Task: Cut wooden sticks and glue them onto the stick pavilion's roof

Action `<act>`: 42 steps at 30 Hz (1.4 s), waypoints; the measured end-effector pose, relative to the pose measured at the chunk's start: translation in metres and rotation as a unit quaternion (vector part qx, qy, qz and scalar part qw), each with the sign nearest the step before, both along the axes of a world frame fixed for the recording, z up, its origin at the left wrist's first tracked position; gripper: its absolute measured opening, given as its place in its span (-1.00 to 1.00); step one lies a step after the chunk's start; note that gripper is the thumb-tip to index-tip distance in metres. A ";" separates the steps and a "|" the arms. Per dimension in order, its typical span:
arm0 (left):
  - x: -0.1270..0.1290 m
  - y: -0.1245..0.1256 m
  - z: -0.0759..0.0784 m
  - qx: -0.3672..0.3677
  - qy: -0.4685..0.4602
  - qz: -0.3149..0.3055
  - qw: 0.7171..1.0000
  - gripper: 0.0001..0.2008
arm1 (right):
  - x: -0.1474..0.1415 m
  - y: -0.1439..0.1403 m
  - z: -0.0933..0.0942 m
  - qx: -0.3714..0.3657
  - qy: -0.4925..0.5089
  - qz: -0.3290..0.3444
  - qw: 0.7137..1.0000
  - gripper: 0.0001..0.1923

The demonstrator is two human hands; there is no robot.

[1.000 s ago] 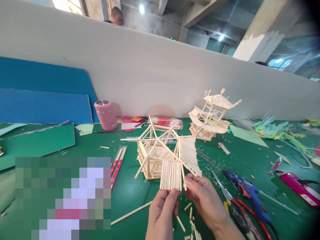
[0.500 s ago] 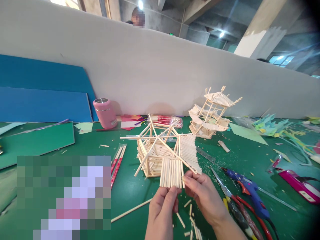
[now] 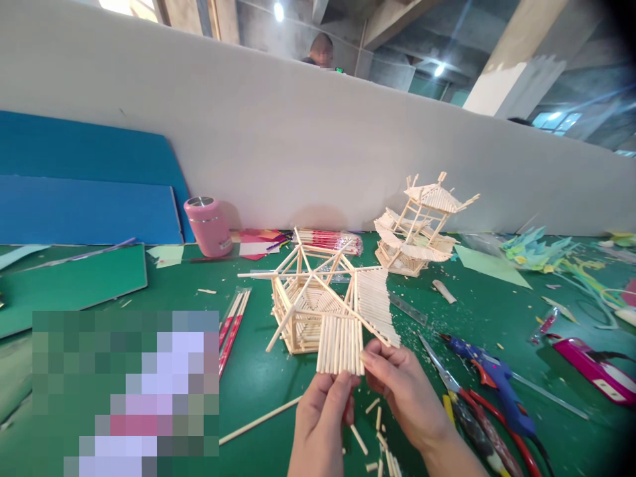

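A six-sided frame of pale wooden sticks [image 3: 308, 301] stands on the green mat [image 3: 258, 371], with two sloping roof panels on its near side. My left hand [image 3: 322, 414] pinches the lower edge of the nearer roof panel [image 3: 340, 343] from below. My right hand [image 3: 397, 387] touches that panel's right edge with its fingertips, beside the second panel [image 3: 375, 303]. Short cut stick pieces [image 3: 375, 427] lie under my hands. A long loose stick [image 3: 261, 419] lies to the left of them.
A finished stick pavilion [image 3: 420, 225] stands behind on the right. A pink cup [image 3: 209, 226], packs of sticks [image 3: 233, 324], a blue glue gun [image 3: 491, 377], red-handled cutters [image 3: 477, 411] and a ruler [image 3: 408, 309] lie around. A white partition [image 3: 318, 146] closes the back; a person's head shows above it.
The view has drifted slightly. My hands stay at the near roof panel, with the right fingers shifting a little along its right edge.
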State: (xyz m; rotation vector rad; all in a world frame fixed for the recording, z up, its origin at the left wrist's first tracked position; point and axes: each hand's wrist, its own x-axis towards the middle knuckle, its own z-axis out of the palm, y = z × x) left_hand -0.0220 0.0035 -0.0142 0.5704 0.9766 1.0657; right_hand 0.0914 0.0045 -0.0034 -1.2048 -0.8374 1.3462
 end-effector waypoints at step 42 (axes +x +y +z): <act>-0.002 0.000 -0.002 -0.018 -0.051 -0.013 0.998 -0.72 | -0.004 0.004 -0.003 0.003 0.040 -0.026 0.999 -0.71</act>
